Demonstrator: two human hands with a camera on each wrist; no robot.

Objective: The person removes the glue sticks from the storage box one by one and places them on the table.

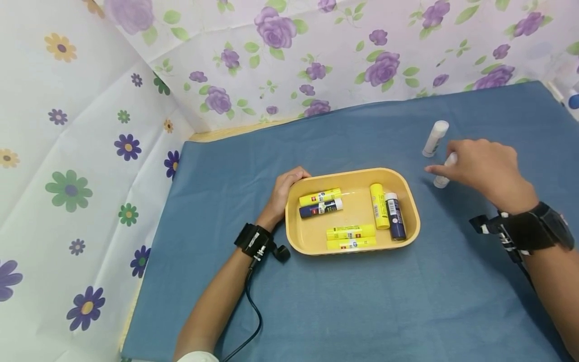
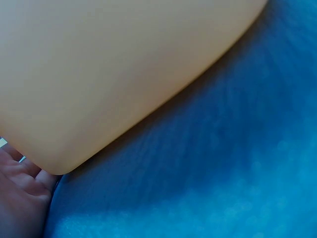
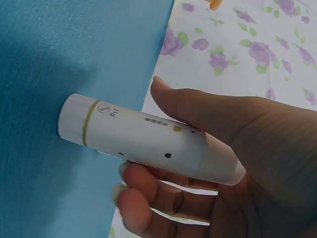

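In the head view my left hand rests against the outer left end of a yellow plastic tray. Its fingers lie loosely along the far corner, and no thumb shows over the rim. Around a white glue stick is my right hand, thumb straight and apart from the loosely bent fingers. The stick's lower end meets the blue cloth; whether the fingers press it cannot be told. A second white glue stick stands upright just beyond that hand. Inside the tray lie yellow glue sticks and dark blue glue sticks.
Blue cloth covers the table. Flowered sheets hang at the back and left. A black cable runs from the left wrist strap across the cloth. Some white and blue items sit at the far right edge.
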